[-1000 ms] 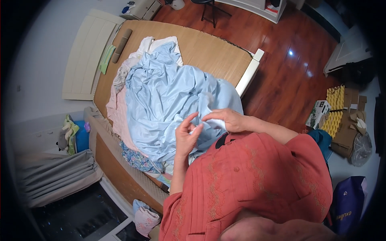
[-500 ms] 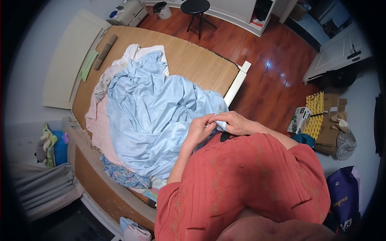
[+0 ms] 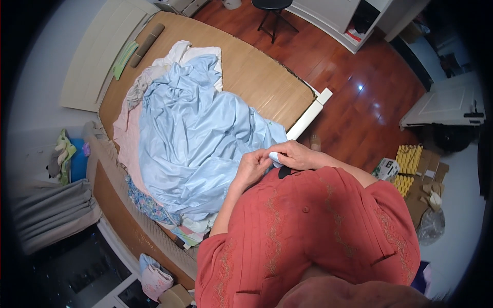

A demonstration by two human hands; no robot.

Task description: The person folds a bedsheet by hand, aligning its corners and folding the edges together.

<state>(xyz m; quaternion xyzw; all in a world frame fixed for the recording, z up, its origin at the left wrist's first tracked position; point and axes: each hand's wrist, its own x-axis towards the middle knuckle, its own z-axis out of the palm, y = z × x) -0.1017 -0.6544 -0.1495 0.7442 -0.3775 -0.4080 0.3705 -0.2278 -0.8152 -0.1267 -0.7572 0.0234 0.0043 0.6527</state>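
A large light blue bed sheet lies rumpled over the near left part of the bed. Its edge runs up to my hands in front of my body. My left hand is closed on that edge, thumb and fingers pinched together. Close beside it, my right hand grips the same edge, and a small fold of the cloth shows between the hands. Whether the fold has an opening or a corner in it cannot be made out. Under the sheet, white and pink bedding sticks out on the far and left sides.
The bed has a tan mat, a brown roll and a green strip near the pale headboard. A white bed-frame corner juts out at the right. Cardboard boxes and a black stool stand on the floor.
The view has shifted, so the bed and room sit a little differently. My hands stay close together on the sheet's edge, with slightly less cloth bunched around them.
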